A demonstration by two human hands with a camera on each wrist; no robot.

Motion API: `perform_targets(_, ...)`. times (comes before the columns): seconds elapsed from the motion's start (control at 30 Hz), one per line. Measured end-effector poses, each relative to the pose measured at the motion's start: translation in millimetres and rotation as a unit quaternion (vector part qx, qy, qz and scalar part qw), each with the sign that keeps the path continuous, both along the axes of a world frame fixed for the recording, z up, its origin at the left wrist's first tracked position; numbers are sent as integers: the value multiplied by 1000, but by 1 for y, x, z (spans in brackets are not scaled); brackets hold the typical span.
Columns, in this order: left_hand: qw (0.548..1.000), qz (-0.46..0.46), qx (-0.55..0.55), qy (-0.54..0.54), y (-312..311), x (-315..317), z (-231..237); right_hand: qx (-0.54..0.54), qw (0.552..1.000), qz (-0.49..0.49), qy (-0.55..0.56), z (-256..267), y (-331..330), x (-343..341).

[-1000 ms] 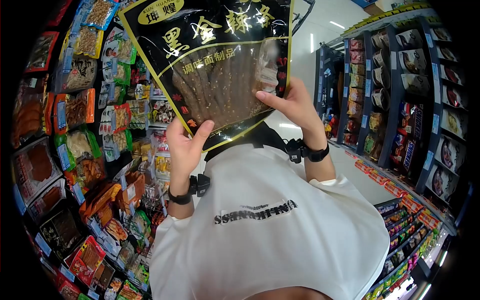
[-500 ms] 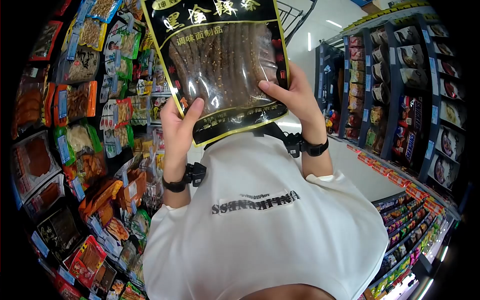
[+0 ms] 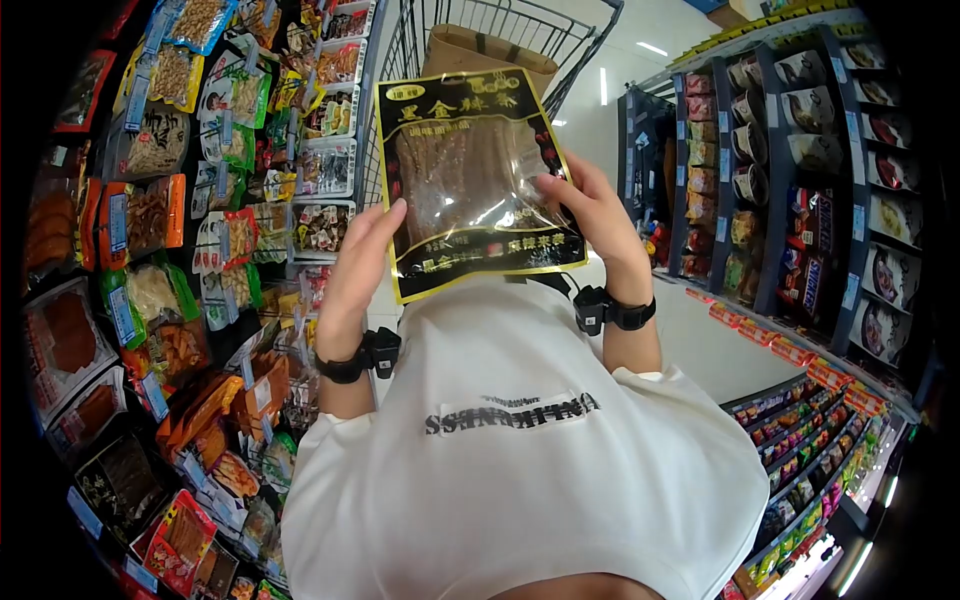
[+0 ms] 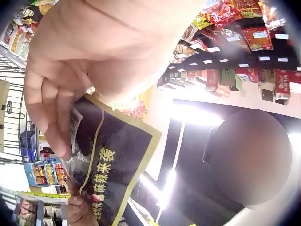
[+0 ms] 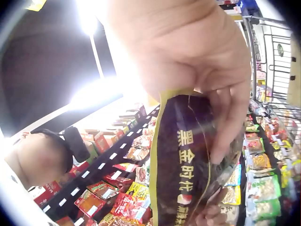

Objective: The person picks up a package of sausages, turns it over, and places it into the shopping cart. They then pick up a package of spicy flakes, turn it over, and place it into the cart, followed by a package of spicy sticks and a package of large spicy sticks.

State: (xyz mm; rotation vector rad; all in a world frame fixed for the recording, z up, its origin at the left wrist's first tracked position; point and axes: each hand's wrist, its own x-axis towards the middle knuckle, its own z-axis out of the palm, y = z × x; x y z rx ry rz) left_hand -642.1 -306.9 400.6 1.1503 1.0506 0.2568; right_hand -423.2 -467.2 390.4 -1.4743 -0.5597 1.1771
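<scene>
A black, gold-edged bag of latiao point(image 3: 470, 165), with brown strips behind a clear window, is held up in front of the white shirt. My right hand point(image 3: 602, 220) grips its right edge, thumb on the front and fingers behind. At the opposite edge is my left hand point(image 3: 360, 260), its thumb along the border in the head view. The left wrist view has the left fingers point(image 4: 51, 113) reaching behind the bag. Fingers point(image 5: 230, 117) of the right hand lie against its back in the right wrist view.
Just beyond the bag stands a wire shopping cart point(image 3: 405, 50) with a cardboard box point(image 3: 490, 52) in it. Racks of hanging snack packets point(image 3: 150, 215) line the left side. On the right are shelves with cup noodles and snack bars point(image 3: 812, 240).
The bag has moved away from the head and now looks smaller, with its whole front in view. The cart and the box have come into sight behind it.
</scene>
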Motion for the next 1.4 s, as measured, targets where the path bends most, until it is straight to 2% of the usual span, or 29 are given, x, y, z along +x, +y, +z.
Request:
perform_targets(0.13,987,-132,60,-64,8,-1,-4,-33,999,6,-13,-7,-6,8)
perform_targets(0.2,985,-137,85,-64,9,-2,-12,-5,999,7,-35,0,-5,7)
perform_targets(0.27,977,-152,141,-58,8,0,-5,18,999,-4,-40,5,-4,9)
perform_targets(0.3,978,-131,150,-70,4,2,4,31,999,-8,-39,8,-4,9)
perform_targets(0.33,961,-152,222,-64,5,2,9,44,998,-12,-38,10,-4,9)
perform_targets(0.4,911,-192,362,-49,5,1,19,52,989,-39,-131,2,-4,12)
perform_targets(0.47,873,-186,443,-86,2,7,35,52,987,-103,-113,-9,1,12)
perform_targets(0.53,816,-180,533,-132,5,14,34,202,962,-49,-176,11,6,17)
perform_targets(0.57,794,-194,566,-110,8,12,30,244,959,-19,-146,1,7,22)
perform_targets(0.67,729,-190,652,-88,9,13,36,225,958,-74,-160,3,10,13)
perform_targets(0.9,756,-153,624,-121,8,15,23,221,955,-72,-184,0,7,14)
perform_targets(1.0,745,-148,639,-117,9,16,21,218,947,-58,-227,3,4,16)
perform_targets(1.07,745,-158,640,-104,11,18,24,216,954,-105,-177,-2,6,14)
perform_targets(1.3,758,-129,626,-130,4,16,25,268,934,-96,-214,-3,2,16)
perform_targets(1.4,787,-95,585,-169,4,17,15,237,945,-132,-181,3,2,11)
